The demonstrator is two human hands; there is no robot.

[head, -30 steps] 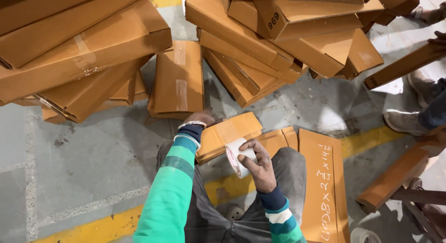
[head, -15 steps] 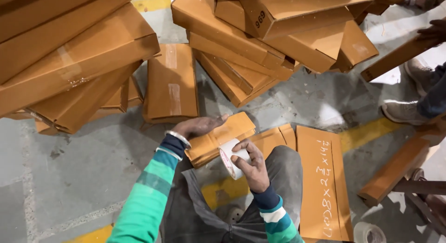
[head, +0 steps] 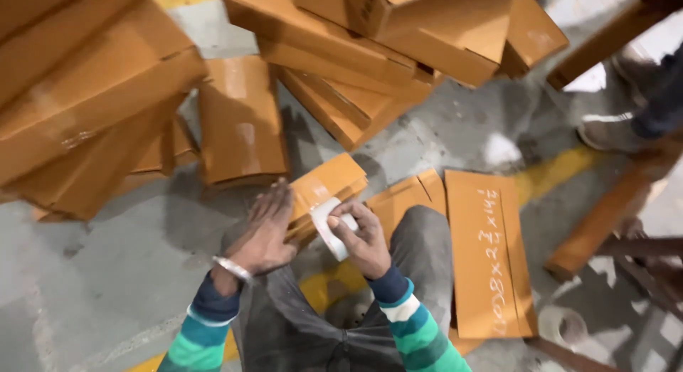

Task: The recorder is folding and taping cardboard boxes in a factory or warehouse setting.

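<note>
floor (head: 107, 272): grey concrete | yellow line (head: 555, 169) | brown cartons (head: 92, 94) piled around

Counts of things on the floor

Two hands (head: 263, 233) (head: 366, 240), one tape roll (head: 329, 226), one small box (head: 327, 194) held, one flat cardboard sheet (head: 487, 251), many stacked boxes (head: 92, 94), exact number unclear.

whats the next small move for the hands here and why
Probably draw the tape roll across the small box: the right hand grips the roll against the box's near end, while the left hand lies flat, open, steadying its side.
</note>
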